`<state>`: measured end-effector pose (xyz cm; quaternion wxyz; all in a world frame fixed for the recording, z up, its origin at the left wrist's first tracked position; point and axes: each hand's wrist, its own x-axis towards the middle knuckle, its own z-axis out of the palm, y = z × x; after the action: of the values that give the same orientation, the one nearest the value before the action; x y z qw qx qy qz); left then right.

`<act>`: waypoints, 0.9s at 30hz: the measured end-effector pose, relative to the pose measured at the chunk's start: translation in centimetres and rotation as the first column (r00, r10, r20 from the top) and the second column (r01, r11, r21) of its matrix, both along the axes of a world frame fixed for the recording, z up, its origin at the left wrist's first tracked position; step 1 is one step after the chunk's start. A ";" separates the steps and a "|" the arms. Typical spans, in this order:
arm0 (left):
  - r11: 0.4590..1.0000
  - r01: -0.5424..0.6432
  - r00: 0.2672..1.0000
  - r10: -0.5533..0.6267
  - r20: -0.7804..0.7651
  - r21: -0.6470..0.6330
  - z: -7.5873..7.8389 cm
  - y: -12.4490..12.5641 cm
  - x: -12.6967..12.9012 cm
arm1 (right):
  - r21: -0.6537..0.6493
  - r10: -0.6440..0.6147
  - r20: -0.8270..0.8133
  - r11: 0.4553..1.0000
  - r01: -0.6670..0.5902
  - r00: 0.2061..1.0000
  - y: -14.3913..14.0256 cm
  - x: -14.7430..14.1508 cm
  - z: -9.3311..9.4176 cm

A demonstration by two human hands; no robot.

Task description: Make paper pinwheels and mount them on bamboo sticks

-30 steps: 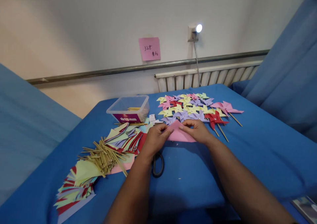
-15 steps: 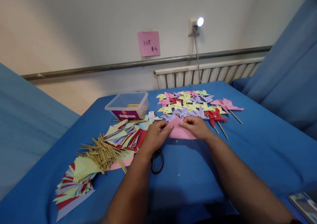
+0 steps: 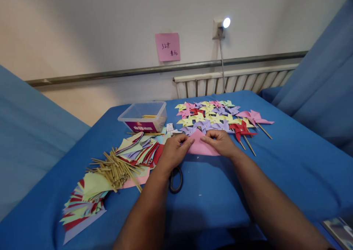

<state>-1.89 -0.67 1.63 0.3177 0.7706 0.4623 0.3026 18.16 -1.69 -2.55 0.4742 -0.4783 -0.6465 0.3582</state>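
A sheet of pink paper (image 3: 202,147), folded to a triangular shape with its point facing away from me, is held just above the blue table. My left hand (image 3: 178,148) pinches its left side between thumb and fingers. On the opposite side my right hand (image 3: 219,141) grips the paper, thumb resting on its face. Beyond the hands lie rows of finished paper pinwheels (image 3: 208,119) in yellow, purple, pink and red. The black handle of a pair of scissors (image 3: 176,180) shows beside my left forearm; its blades are hidden.
Left of my arm lie a heap of short wooden sticks (image 3: 116,171) and fanned stacks of coloured paper (image 3: 140,148). A clear plastic box (image 3: 142,113) with sticks inside stands behind them. A pink note (image 3: 167,46) hangs on the wall above a metal rail (image 3: 132,72).
The view has shifted very slightly. Both hands keep their hold on the pink paper, with hardly any visible movement.
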 end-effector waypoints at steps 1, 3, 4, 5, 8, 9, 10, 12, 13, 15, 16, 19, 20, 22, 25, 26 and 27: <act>1.000 0.002 1.000 -0.002 0.000 0.004 0.0 0.0 0.0 | 0.000 -0.001 -0.002 1.000 0.001 1.000 0.0 0.0 0.0; 1.000 0.006 1.000 -0.006 -0.004 0.012 0.1 0.0 0.0 | -0.001 0.000 -0.002 1.000 0.000 1.000 -0.1 0.0 0.1; 1.000 0.006 1.000 -0.006 -0.007 0.016 0.1 0.0 0.0 | -0.001 0.000 0.000 1.000 0.000 1.000 -0.1 0.0 0.1; 1.000 0.005 1.000 -0.005 -0.011 0.020 0.1 0.0 0.0 | -0.001 -0.001 0.002 1.000 0.001 1.000 -0.1 0.0 0.1; 1.000 -0.004 1.000 0.005 -0.022 0.028 0.2 0.0 0.0 | -0.002 -0.004 0.004 1.000 0.004 1.000 -0.1 0.0 0.2; 1.000 -0.009 1.000 0.009 -0.024 0.028 0.2 0.0 0.0 | -0.004 -0.003 0.002 1.000 0.003 1.000 -0.2 -0.1 0.2; 1.000 -0.011 1.000 0.011 -0.026 0.028 0.3 0.0 0.0 | -0.007 -0.001 -0.002 1.000 0.001 1.000 -0.2 -0.1 0.2; 0.999 -0.010 1.000 0.011 -0.025 0.031 0.3 0.0 0.0 | -0.011 0.002 -0.009 1.000 -0.003 1.000 -0.2 -0.1 0.3; 0.999 -0.009 1.000 0.010 -0.023 0.033 0.4 -0.1 0.0 | -0.012 0.002 -0.009 1.000 -0.002 1.000 -0.2 -0.1 0.3; 0.999 -0.006 1.000 0.006 -0.022 0.036 0.5 -0.1 0.0 | -0.008 0.000 -0.001 1.000 0.000 1.000 -0.3 -0.1 0.3; 0.999 -0.004 1.000 0.005 -0.024 0.037 0.5 -0.1 0.0 | -0.005 0.000 0.005 1.000 0.000 1.000 -0.3 -0.2 0.3; 0.999 -0.007 0.999 0.009 -0.043 0.048 0.4 -0.1 0.0 | 0.000 0.005 0.017 1.000 -0.005 1.000 -0.3 -0.2 0.3; 0.999 -0.007 0.999 0.010 -0.049 0.053 0.4 -0.1 0.0 | 0.000 0.006 0.018 1.000 -0.006 1.000 -0.3 -0.2 0.3; 0.998 -0.006 0.998 0.010 -0.055 0.063 0.3 0.0 0.0 | -0.001 0.005 0.019 1.000 -0.005 1.000 -0.3 -0.2 0.3; 0.997 -0.001 0.998 0.006 -0.057 0.075 0.2 0.0 0.0 | -0.001 0.004 0.018 1.000 -0.004 1.000 -0.3 -0.3 0.3; 0.997 0.001 0.998 0.004 -0.058 0.077 0.2 0.0 0.0 | -0.003 0.005 0.018 1.000 -0.005 1.000 -0.3 -0.3 0.3; 0.997 0.002 0.998 0.003 -0.059 0.078 0.1 0.0 -0.1 | -0.005 0.006 0.018 1.000 -0.006 1.000 -0.3 -0.3 0.3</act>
<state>-1.94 -0.66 1.76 0.2735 0.7908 0.4595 0.2978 17.87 -2.04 -2.27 0.4662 -0.4806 -0.6513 0.3569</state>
